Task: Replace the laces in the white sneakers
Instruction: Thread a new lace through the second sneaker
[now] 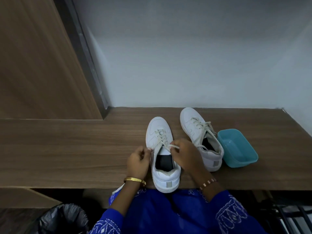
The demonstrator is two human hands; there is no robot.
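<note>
Head view: 2 white sneakers on wooden desk (67, 149), toes pointing away from person. Near sneaker (163, 154) sits at front edge w/ heel overhanging; far sneaker (200, 137) lies just right of it, angled, touching 1 teal tub (238, 147). Each carries 1 off-white lace; near lace (162, 140) is threaded through lower eyelets. Left hand (139, 160) pinches lace at shoe's left side, fingers curled. Right hand (184, 154) pinches 1 lace end over tongue. 1 black-lined bin (62, 218) stands below desk, lower left.
</note>
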